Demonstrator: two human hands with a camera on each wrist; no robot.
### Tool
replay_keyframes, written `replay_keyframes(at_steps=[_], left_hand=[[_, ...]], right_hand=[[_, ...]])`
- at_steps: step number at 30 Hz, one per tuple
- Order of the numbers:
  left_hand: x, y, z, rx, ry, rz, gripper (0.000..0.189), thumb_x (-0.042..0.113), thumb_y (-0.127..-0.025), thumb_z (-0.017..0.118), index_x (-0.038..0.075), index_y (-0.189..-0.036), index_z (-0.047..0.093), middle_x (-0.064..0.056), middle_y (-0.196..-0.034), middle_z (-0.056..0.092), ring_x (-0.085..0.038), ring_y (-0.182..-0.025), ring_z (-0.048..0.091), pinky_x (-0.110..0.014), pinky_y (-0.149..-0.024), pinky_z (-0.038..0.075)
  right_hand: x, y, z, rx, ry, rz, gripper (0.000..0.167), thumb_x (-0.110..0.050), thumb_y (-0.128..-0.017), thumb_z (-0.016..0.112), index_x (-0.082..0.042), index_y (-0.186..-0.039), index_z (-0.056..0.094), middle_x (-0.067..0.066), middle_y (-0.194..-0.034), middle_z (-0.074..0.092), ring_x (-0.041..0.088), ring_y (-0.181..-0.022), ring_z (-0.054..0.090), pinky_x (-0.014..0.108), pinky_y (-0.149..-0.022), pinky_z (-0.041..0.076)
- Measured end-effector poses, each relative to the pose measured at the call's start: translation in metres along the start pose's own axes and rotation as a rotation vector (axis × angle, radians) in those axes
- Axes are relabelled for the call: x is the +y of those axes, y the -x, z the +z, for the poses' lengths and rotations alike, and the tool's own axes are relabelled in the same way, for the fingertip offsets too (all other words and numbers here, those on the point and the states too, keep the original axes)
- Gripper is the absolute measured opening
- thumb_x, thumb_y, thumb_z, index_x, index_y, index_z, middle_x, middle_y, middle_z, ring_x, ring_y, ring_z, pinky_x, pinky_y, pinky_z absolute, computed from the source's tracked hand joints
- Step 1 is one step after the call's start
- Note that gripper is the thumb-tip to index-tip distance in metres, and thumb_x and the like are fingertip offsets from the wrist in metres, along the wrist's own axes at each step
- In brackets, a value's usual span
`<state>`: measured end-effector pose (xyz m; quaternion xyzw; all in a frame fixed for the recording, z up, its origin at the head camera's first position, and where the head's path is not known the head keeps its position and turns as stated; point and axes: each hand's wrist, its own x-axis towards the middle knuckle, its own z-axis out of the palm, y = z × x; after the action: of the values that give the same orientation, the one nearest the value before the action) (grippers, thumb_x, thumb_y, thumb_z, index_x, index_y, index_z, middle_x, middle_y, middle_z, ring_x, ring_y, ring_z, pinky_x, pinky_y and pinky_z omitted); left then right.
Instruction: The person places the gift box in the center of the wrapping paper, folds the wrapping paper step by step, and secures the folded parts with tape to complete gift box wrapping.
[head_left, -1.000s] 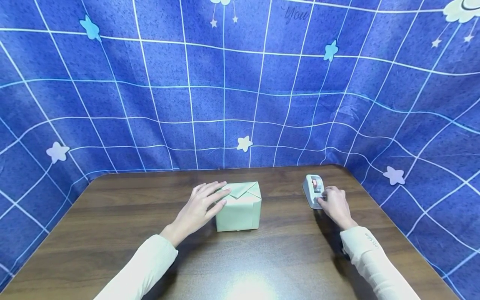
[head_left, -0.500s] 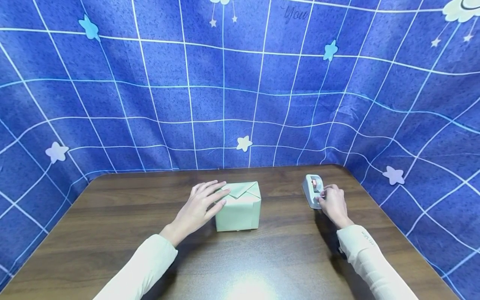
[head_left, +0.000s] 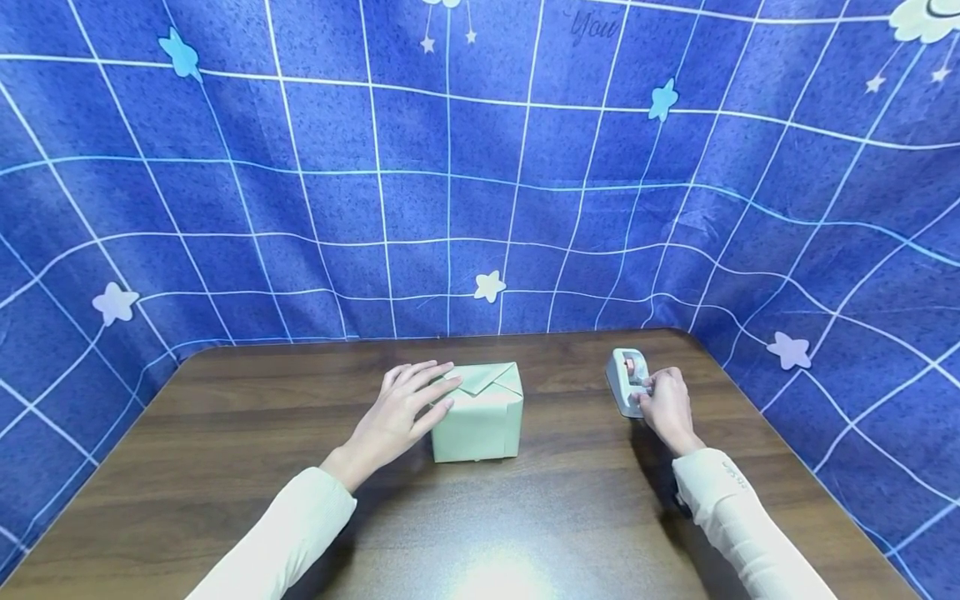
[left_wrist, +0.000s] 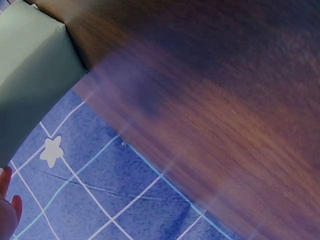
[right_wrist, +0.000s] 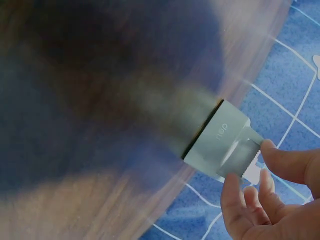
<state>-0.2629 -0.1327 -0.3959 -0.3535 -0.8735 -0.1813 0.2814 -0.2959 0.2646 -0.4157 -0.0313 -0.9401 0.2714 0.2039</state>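
Observation:
A box wrapped in pale green paper point(head_left: 480, 429), its top flaps folded to a point, stands mid-table. My left hand point(head_left: 397, 412) rests with spread, fairly straight fingers on its top left edge. The left wrist view has the box's side point(left_wrist: 40, 60) at upper left and fingertips point(left_wrist: 7, 215) below it. Farther right, a pale grey tape dispenser point(head_left: 618, 385) holds a small roll with a reddish core. My right hand point(head_left: 670, 410) grips its front end. Up close, thumb and a finger touch either side of the dispenser's point(right_wrist: 212, 142) serrated cutter; the other fingers curl below.
Both things stand on a dark wood-grain table point(head_left: 300, 383) with a bright reflection near its front. A blue curtain point(head_left: 420, 200) with white grid lines and stars hangs behind the table and along its sides.
My right hand and forearm have shifted slightly left, fingers staying at the dispenser's front end. The left hand, box and dispenser have not visibly moved.

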Motion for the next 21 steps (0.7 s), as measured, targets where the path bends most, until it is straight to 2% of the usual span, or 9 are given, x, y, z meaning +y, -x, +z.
replay_keyframes(at_steps=[4,8,11,16,21], left_hand=[[0.0002,0.0001,-0.0002,-0.003,0.002,-0.006,0.036,0.034,-0.093,0.049,0.022,-0.127,0.055,-0.001,-0.136,0.049,-0.023,-0.127,0.041,-0.047,-0.104,0.023],[0.0004,0.0001,-0.0004,-0.005,0.004,-0.013,0.036,0.033,-0.093,0.049,0.022,-0.127,0.055,-0.001,-0.136,0.049,-0.023,-0.127,0.041,-0.047,-0.104,0.023],[0.0003,-0.0002,-0.0005,-0.005,0.002,-0.015,0.036,0.033,-0.093,0.05,0.022,-0.127,0.056,-0.001,-0.136,0.049,-0.024,-0.127,0.041,-0.047,-0.104,0.023],[0.0003,-0.0002,-0.0007,-0.002,0.0,-0.014,0.036,0.033,-0.093,0.05,0.022,-0.127,0.055,-0.002,-0.136,0.049,-0.024,-0.127,0.041,-0.047,-0.104,0.023],[0.0003,-0.0002,0.0001,0.003,-0.001,-0.012,0.036,0.033,-0.093,0.05,0.022,-0.126,0.056,-0.002,-0.135,0.05,-0.024,-0.127,0.042,-0.047,-0.104,0.022]], right_hand=[[-0.002,-0.0013,-0.0014,-0.011,-0.011,0.003,0.024,0.0,-0.072,0.064,0.014,-0.091,0.061,0.029,-0.1,0.052,0.044,-0.093,0.053,0.051,-0.081,0.042],[-0.0028,-0.003,-0.0029,0.007,-0.052,0.014,0.021,-0.003,-0.075,0.061,0.014,-0.086,0.064,0.03,-0.088,0.062,0.042,-0.084,0.058,0.048,-0.078,0.043],[-0.0045,-0.0025,-0.0041,0.01,-0.095,0.074,0.022,-0.008,-0.08,0.056,0.012,-0.086,0.065,0.027,-0.083,0.065,0.039,-0.081,0.06,0.048,-0.078,0.044],[-0.008,0.0006,-0.002,0.012,-0.14,0.198,0.027,-0.01,-0.087,0.047,0.012,-0.091,0.062,0.03,-0.092,0.062,0.044,-0.092,0.056,0.05,-0.086,0.041],[-0.0095,0.002,0.0031,0.064,-0.184,0.241,0.024,-0.009,-0.088,0.047,0.012,-0.09,0.058,0.033,-0.092,0.06,0.046,-0.094,0.053,0.051,-0.088,0.039]])
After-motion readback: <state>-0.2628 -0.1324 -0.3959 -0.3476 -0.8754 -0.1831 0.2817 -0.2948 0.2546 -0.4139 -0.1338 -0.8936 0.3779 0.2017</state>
